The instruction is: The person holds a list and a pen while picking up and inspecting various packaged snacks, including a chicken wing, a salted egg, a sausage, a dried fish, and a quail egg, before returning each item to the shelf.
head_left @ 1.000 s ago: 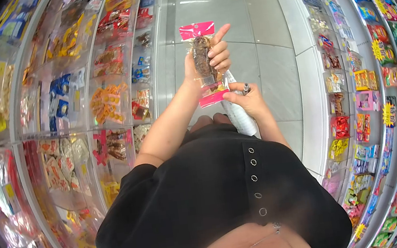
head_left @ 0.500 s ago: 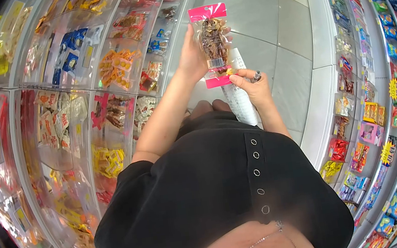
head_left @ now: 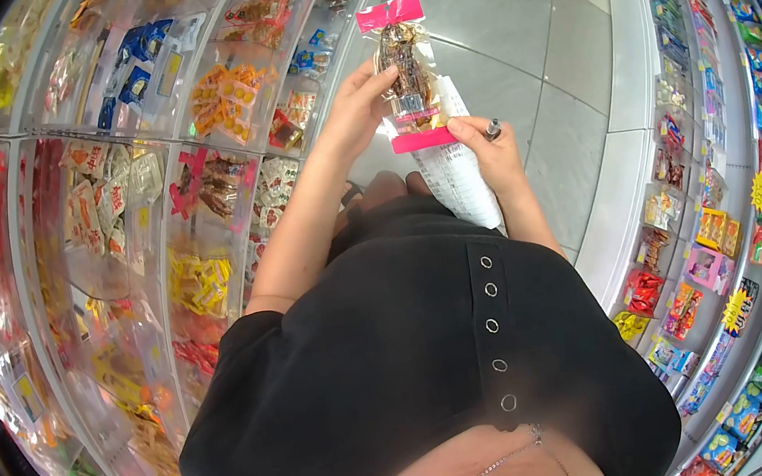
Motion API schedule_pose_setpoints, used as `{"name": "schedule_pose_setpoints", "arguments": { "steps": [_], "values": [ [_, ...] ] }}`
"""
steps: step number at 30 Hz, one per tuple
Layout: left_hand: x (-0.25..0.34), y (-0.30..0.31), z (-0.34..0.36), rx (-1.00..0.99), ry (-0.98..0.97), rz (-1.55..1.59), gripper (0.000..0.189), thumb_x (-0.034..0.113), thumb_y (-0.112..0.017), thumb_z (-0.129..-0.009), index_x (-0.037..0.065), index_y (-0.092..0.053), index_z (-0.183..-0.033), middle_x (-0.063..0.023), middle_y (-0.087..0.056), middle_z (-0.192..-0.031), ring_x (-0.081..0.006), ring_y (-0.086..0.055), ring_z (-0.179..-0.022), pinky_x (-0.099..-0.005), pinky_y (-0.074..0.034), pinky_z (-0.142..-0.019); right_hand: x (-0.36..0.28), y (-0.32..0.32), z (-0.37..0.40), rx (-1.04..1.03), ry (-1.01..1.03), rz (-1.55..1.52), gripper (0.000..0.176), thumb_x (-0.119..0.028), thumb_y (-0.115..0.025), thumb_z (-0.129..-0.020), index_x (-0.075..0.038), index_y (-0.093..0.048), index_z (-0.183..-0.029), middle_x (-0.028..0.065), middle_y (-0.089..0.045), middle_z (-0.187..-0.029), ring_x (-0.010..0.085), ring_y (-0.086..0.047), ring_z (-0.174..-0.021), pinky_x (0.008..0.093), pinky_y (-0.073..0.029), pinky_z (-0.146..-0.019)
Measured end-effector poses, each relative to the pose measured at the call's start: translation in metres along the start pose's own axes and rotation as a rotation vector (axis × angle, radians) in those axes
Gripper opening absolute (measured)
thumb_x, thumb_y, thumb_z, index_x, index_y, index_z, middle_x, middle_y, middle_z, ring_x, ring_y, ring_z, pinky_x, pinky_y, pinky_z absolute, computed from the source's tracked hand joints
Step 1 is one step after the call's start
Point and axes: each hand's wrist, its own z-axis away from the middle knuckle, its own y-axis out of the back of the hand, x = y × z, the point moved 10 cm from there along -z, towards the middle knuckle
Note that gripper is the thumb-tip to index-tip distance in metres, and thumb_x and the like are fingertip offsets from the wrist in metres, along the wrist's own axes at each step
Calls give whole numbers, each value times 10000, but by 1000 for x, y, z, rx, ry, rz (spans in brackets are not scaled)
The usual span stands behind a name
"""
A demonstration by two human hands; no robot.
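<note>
Brightly pink at both ends, the clear packet (head_left: 408, 63).

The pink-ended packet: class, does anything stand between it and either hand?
Nothing visible blocks the left hand: its thumb lies on the front of the packet. The right hand has its thumb on the lower pink end; whether the paper behind separates its hidden fingers from the packet cannot be seen.
</note>
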Motion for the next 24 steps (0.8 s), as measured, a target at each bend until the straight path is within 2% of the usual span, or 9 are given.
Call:
{"name": "schedule_pose_setpoints", "arguments": {
  "steps": [7, 10, 13, 24],
  "values": [
    [-2, 4, 0, 4, 17, -43, 261, 106, -522, -910, 26, -545, -1157, -53, -618, -1063, -126, -593, -961, -300, -486, -853, 2, -3, -2, -15, -34, -22, 190, -173, -650, -846, 12, -690, -842, -1, -644, -726, 43, -545, -652, 207, -434, -610],
    [3, 2, 2, 12, -33, -150, 293, 165, -554, -901, 53, -546, -1171, -38, -618, -1049, -130, -580, -959, -323, -474, -832, 5, 0, -1, 8, -53, -27, 189, -175, -648, -848, 7, -687, -817, -16, -630, -704, 31, -523, -631, 200, -416, -585],
    [12, -10, 5, -11, -73, -200, 291, 174, -556, -904, 56, -553, -1170, -34, -621, -1043, -120, -583, -942, -306, -476, -811, 7, 5, -2, 0, -27, 62, 188, -173, -643, -851, 7, -687, -819, -20, -626, -704, 30, -516, -631, 200, -408, -582],
    [7, -8, 4, -60, -79, -372, 330, 190, -576, -899, 20, -546, -1180, -25, -622, -1007, -83, -571, -896, -256, -467, -762, 15, 7, -2, 6, -56, 41, 179, -163, -647, -847, 11, -684, -830, -28, -619, -711, 30, -505, -644, 200, -400, -597]
  ]
}}
